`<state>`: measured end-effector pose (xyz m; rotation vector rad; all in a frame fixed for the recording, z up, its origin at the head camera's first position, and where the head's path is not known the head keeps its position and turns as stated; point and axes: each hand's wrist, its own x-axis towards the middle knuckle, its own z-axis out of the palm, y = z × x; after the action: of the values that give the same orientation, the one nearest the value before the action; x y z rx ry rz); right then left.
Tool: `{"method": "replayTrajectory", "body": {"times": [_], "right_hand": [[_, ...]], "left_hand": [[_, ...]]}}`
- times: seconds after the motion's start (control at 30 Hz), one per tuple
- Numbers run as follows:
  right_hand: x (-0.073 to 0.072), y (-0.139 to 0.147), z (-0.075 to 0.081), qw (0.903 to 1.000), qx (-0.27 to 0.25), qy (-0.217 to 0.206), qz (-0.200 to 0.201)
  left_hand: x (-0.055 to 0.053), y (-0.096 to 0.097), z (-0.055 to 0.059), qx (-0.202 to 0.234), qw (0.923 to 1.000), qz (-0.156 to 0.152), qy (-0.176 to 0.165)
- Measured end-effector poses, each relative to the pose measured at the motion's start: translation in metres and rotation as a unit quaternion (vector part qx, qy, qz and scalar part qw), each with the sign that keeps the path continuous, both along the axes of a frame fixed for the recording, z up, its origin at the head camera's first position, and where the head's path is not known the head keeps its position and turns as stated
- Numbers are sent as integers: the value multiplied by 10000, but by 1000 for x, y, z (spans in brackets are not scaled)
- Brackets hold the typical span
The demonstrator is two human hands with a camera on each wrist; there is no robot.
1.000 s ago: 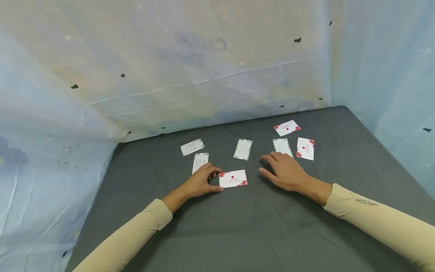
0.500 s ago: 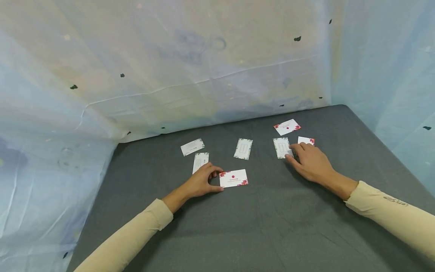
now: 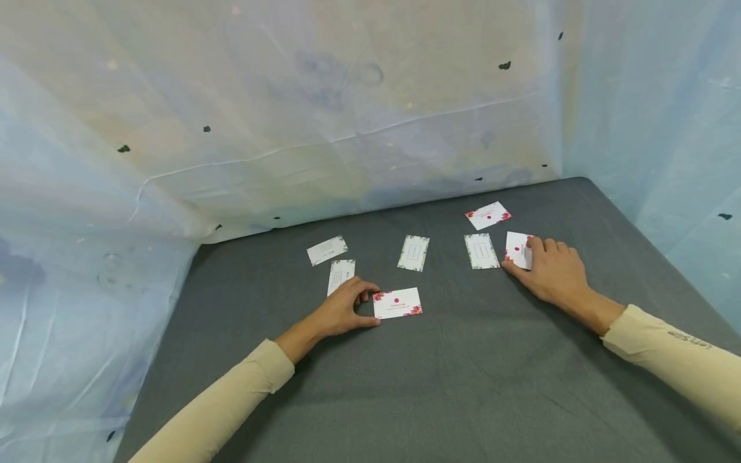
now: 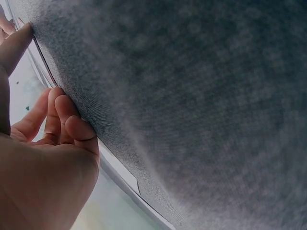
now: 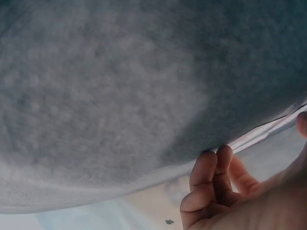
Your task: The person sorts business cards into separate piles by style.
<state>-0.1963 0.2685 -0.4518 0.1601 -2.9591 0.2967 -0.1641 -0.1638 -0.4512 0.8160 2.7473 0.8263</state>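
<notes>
In the head view my left hand (image 3: 341, 310) holds the left end of a white business card (image 3: 399, 303) with red flower corners, thumb and index finger at its opposite edges. The card lies flat on the grey surface. My right hand (image 3: 554, 270) is at a second red-flowered business card (image 3: 518, 249), thumb by its lower left corner and fingers over its right side, partly hiding it. Both wrist views show the left hand (image 4: 53, 158) and right hand (image 5: 225, 191) with bent fingers touching down at the surface; the cards appear there only as thin edges.
A third red-flowered card (image 3: 488, 215) lies at the back right. Green-leaf cards lie nearby: one upright card (image 3: 481, 251), another in the middle (image 3: 413, 253), and a tilted card (image 3: 327, 250) above a partly covered card (image 3: 340, 275). Draped sheets (image 3: 370, 96) surround the grey table (image 3: 370, 411).
My right hand has moved right, past the green-leaf card, to the red-flowered card on the right. My left hand and its card have stayed in place.
</notes>
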Motion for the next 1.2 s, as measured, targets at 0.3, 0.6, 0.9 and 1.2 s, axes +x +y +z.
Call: {"method": "replayTrajectory", "body": {"times": [0.3, 0.6, 0.9, 1.2], "right_hand": [[-1, 2, -2, 9998, -148, -65, -101], [-4, 4, -2, 9997, -153, 26, -175], [-1, 10, 1, 9981, -484, -25, -379], [-2, 15, 5, 9968, -648, -341, -313]], "left_hand": [[-1, 0, -4, -9, 10000, -10, 60], [-1, -1, -5, -41, 10000, 44, 33], [0, 0, -4, -17, 10000, 34, 43], [0, -2, -5, -50, 9999, 56, 74]]}}
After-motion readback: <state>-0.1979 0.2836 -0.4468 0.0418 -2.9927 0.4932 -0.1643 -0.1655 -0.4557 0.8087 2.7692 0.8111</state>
